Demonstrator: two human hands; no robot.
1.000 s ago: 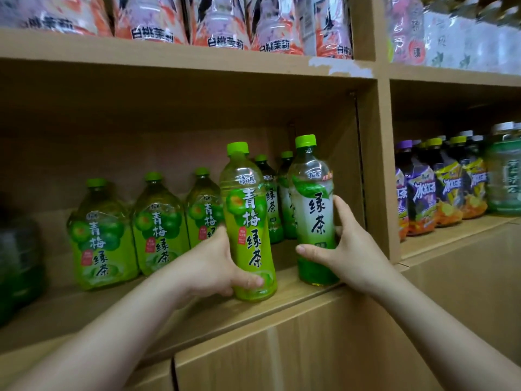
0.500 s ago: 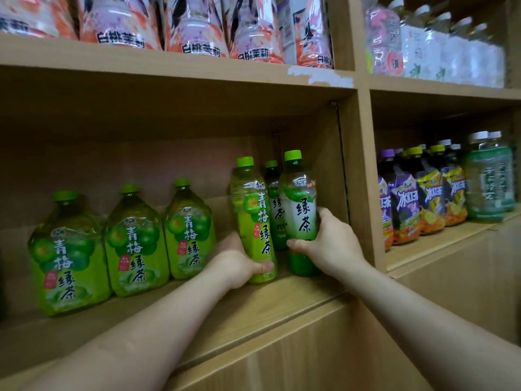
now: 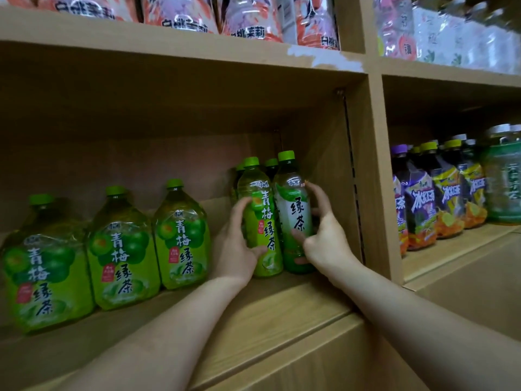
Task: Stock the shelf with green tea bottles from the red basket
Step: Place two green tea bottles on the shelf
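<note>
Two slim green tea bottles stand upright side by side on the wooden shelf (image 3: 282,303), near its right wall. My left hand (image 3: 236,244) grips the lighter green plum tea bottle (image 3: 263,221) from its left side. My right hand (image 3: 321,235) wraps around the darker green tea bottle (image 3: 294,215) from the right. Both bottles rest on the shelf board. More slim green-capped bottles (image 3: 270,165) stand directly behind them, mostly hidden. The red basket is out of view.
Three large green plum tea jugs (image 3: 121,249) line the left part of the same shelf. The divider wall (image 3: 366,179) stands just right of my right hand. Purple and yellow iced tea bottles (image 3: 434,198) fill the right compartment. Pink peach drinks (image 3: 248,18) sit above.
Both hands have pushed the two slim bottles back from the shelf's front edge, deeper toward the bottles behind. The hands have slid higher up the bottles.
</note>
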